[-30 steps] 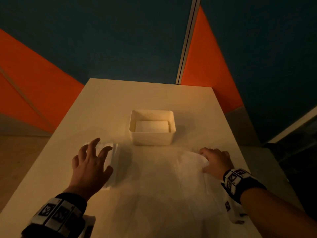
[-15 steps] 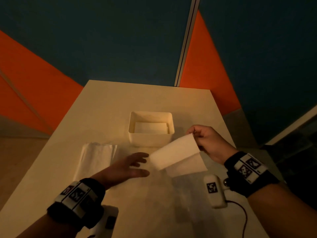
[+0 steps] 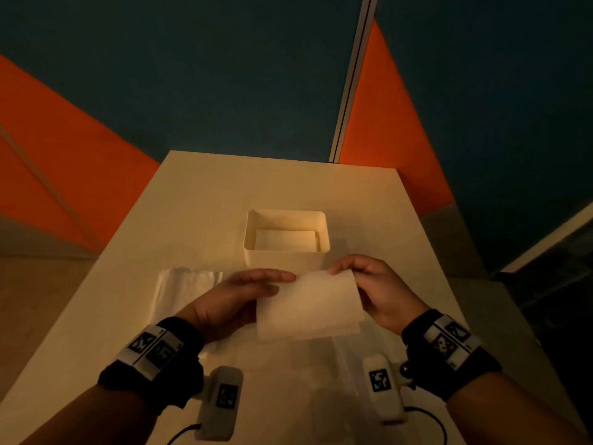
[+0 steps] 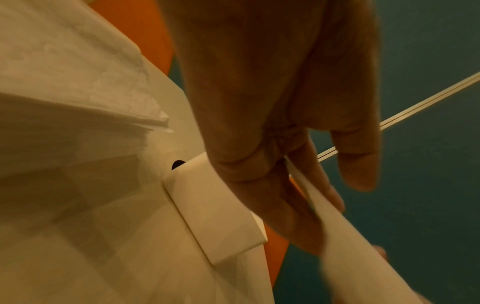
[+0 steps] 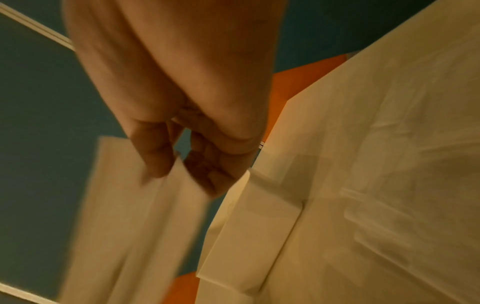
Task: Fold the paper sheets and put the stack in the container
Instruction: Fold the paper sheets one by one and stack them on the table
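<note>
A white paper sheet [image 3: 308, 308] hangs above the table just in front of the white container [image 3: 256, 256]. My right hand [image 3: 340, 269] pinches its far right corner between thumb and fingers [image 5: 155, 162]. From the left, my left hand [image 3: 282, 282] reaches in with nearly straight fingers. In the left wrist view the sheet's [image 4: 335, 232] edge is caught between those fingers [image 4: 262, 185]. A folded paper [image 3: 285, 240] lies inside the container. A stack of white sheets [image 3: 179, 290] rests on the table at the left.
More flat sheets [image 5: 389, 185] lie on the pale table [image 3: 224, 187] under and right of my right hand. The container [image 4: 215, 216] sits mid-table, with bare table behind it. Orange and dark blue wall panels rise beyond the far edge.
My right hand lifted a sheet off the right pile and brought it to the middle. My left hand left the left stack and crossed over to take the sheet's left edge.
</note>
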`<state>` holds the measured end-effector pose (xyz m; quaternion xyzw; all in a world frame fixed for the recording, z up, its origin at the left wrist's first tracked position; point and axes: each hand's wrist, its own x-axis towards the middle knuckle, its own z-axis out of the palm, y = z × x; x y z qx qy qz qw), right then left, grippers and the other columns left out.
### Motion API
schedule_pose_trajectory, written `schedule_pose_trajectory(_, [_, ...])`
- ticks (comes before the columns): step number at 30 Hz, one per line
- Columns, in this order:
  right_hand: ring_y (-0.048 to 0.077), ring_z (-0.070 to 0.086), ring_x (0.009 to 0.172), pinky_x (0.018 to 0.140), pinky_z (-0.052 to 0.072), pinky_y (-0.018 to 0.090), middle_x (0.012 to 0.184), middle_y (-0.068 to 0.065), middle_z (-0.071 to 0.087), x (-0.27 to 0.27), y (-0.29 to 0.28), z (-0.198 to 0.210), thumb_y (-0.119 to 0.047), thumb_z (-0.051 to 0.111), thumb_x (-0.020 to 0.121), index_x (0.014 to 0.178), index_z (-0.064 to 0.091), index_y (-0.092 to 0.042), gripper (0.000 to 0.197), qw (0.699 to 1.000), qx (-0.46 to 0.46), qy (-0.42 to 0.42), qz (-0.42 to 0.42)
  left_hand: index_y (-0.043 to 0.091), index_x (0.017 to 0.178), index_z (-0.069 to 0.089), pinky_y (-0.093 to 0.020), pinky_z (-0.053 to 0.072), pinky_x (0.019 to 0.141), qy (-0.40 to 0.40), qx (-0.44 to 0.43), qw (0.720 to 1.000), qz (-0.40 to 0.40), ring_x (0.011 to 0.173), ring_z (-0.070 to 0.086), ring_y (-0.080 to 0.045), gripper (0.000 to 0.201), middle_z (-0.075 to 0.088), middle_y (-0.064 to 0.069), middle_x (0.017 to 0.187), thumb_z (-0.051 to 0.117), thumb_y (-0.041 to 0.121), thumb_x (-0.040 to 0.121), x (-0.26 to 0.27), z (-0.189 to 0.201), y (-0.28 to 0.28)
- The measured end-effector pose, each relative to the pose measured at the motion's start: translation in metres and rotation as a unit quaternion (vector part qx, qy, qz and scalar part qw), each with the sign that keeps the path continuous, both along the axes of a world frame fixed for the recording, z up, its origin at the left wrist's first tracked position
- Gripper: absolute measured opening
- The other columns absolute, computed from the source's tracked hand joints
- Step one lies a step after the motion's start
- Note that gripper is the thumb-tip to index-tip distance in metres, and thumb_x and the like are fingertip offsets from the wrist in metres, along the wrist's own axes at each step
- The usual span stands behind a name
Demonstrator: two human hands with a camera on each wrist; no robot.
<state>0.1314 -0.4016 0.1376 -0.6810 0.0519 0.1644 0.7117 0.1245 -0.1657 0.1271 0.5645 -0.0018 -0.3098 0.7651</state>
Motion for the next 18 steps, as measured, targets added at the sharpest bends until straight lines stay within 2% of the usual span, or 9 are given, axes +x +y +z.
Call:
schedule_pose_trajectory(2, [0.014,0.057,0.070,0.056,0.044,0.024,0.075,-0.005,0.066,-0.001,0.000,0.002,0.008,0.045,0.088,0.060,0.071,-0.020,0.048,1.000,0.004,0.005,0.003,0.018,0.095,0.077,-0.028,0.055,0.079,-0.025,0.028,0.999,-0.012,0.098,0.066,-0.016,0.049,0.070,-0.001,0.111,0.089,0.030,0.049,0.001,-0.002,0.001])
schedule_pose_trajectory(3, [0.014,0.057,0.071,0.057,0.044,0.024,0.076,-0.003,0.066,-0.001,-0.001,0.004,0.006,0.044,0.089,0.063,0.072,-0.019,0.046,1.000,0.013,0.010,0.004,0.019,0.092,0.077,-0.029,0.056,0.081,-0.035,0.044,0.998,-0.012,0.097,0.066,-0.016,0.040,0.072,0.001,0.106,0.088,0.024,0.053,0.001,-0.002,0.001])
schedule_pose_trajectory(5, [0.018,0.054,0.074,0.060,0.041,0.028,0.085,0.003,0.064,-0.001,-0.001,0.006,-0.004,0.041,0.092,0.083,0.071,-0.014,0.033,0.999,0.036,0.031,0.007,0.020,0.088,0.078,-0.033,0.055,0.087,-0.048,0.068,0.997,0.002,0.097,0.065,-0.017,0.026,0.073,0.003,0.101,0.075,0.005,0.067,0.001,-0.003,0.000])
schedule_pose_trajectory(7, [0.019,0.054,0.076,0.060,0.040,0.029,0.090,0.006,0.062,0.000,-0.001,0.006,-0.012,0.044,0.094,0.108,0.064,-0.014,0.025,0.998,0.041,0.042,0.020,0.021,0.091,0.078,-0.042,0.051,0.094,-0.064,0.093,0.993,0.031,0.099,0.064,-0.022,0.029,0.072,-0.001,0.105,0.069,0.006,0.067,-0.001,-0.003,-0.001])
schedule_pose_trajectory(9, [0.014,0.059,0.069,0.055,0.045,0.028,0.084,0.005,0.063,-0.001,0.001,0.005,-0.005,0.052,0.092,0.119,0.056,-0.022,0.032,0.999,0.001,0.011,0.051,0.022,0.096,0.076,-0.049,0.047,0.096,-0.081,0.105,0.990,0.039,0.103,0.062,-0.028,0.032,0.069,-0.005,0.110,0.070,0.011,0.067,-0.004,-0.002,-0.002])
schedule_pose_trajectory(12, [0.012,0.061,0.069,0.060,0.050,0.030,0.086,0.007,0.064,0.000,0.006,0.006,-0.002,0.060,0.088,0.117,0.054,-0.035,0.045,0.991,-0.071,-0.041,0.108,0.020,0.096,0.076,-0.044,0.052,0.093,-0.065,0.080,0.994,-0.024,0.107,0.063,-0.029,0.039,0.069,-0.005,0.113,0.083,0.025,0.057,-0.008,0.004,0.003])
schedule_pose_trajectory(14, [0.023,0.059,0.079,0.069,0.049,0.037,0.095,0.025,0.063,0.002,0.011,0.007,-0.004,0.062,0.088,0.114,0.058,-0.038,0.043,0.981,-0.091,-0.053,0.160,0.020,0.098,0.076,-0.050,0.046,0.096,-0.068,0.103,0.989,-0.078,0.111,0.060,-0.034,0.047,0.068,-0.007,0.116,0.084,0.039,0.055,-0.009,0.006,0.008])
schedule_pose_trajectory(16, [0.029,0.053,0.082,0.072,0.043,0.043,0.105,0.042,0.053,0.002,0.018,0.005,-0.003,0.060,0.088,0.112,0.061,-0.041,0.045,0.969,-0.114,-0.055,0.213,0.022,0.096,0.077,-0.050,0.043,0.099,-0.093,0.138,0.982,-0.091,0.111,0.059,-0.031,0.040,0.067,-0.008,0.116,0.083,0.037,0.060,-0.011,0.008,0.010])
schedule_pose_trajectory(18, [0.027,0.054,0.083,0.071,0.043,0.041,0.108,0.036,0.056,0.004,0.021,0.003,0.000,0.058,0.088,0.112,0.061,-0.039,0.045,0.970,-0.113,-0.049,0.210,0.024,0.090,0.078,-0.044,0.048,0.095,-0.104,0.154,0.981,-0.053,0.100,0.064,-0.023,0.026,0.070,-0.007,0.109,0.081,0.023,0.064,-0.012,0.006,0.010])
